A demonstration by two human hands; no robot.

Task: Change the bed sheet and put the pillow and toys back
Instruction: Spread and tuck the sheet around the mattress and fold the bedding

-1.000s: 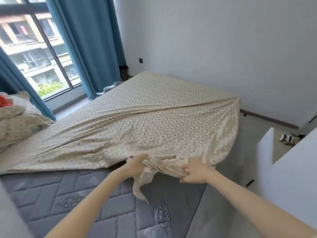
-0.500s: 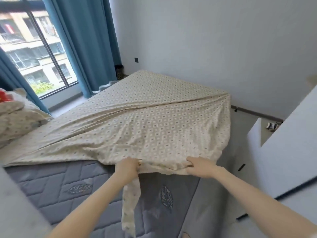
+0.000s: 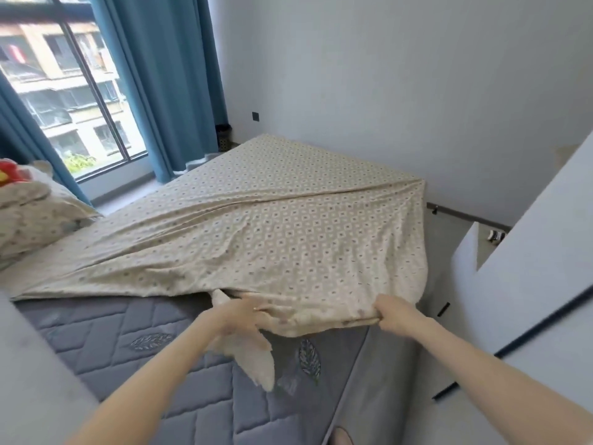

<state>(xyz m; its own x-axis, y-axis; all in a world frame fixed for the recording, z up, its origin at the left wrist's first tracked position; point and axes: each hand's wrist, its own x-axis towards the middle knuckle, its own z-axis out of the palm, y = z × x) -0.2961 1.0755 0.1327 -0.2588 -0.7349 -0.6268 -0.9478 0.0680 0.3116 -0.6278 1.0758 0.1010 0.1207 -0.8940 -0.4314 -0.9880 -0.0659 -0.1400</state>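
Nearest to us, from 6 to 8 o'clock, is the bare gray mattress [image 3: 128, 342]. It has leaf shapes sewn on it.

Our left hand [image 3: 237, 316] is just below the middle, toward 6 o'clock. Its fingers are curled around the near edge of the bed sheet [image 3: 272, 236]. A loose tail of cloth [image 3: 256, 358] hangs down from that hand onto the mattress. Our right hand [image 3: 393, 311] is at 4 o'clock. It holds the same edge, with its fingers curled tight around a bunched fold. The edge runs between our two hands and sits a little above the mattress.

The bed sheet is tan with small white squares. It covers the bed from the middle up to 12 o'clock and hangs over the side at 3 o'clock. The near part of the mattress is not covered.

At 9 o'clock a pillow [image 3: 35, 213] lies on the side of the bed, touching the sheet. A red toy [image 3: 9, 175] is just behind it. At 3 o'clock a white cupboard [image 3: 529, 252] stands near the bed.

Far off, at 10 o'clock, is a big window [image 3: 64, 91] with blue curtains [image 3: 160, 75]. A small dark basket [image 3: 223, 136] sits on the floor by the wall at 12 o'clock.
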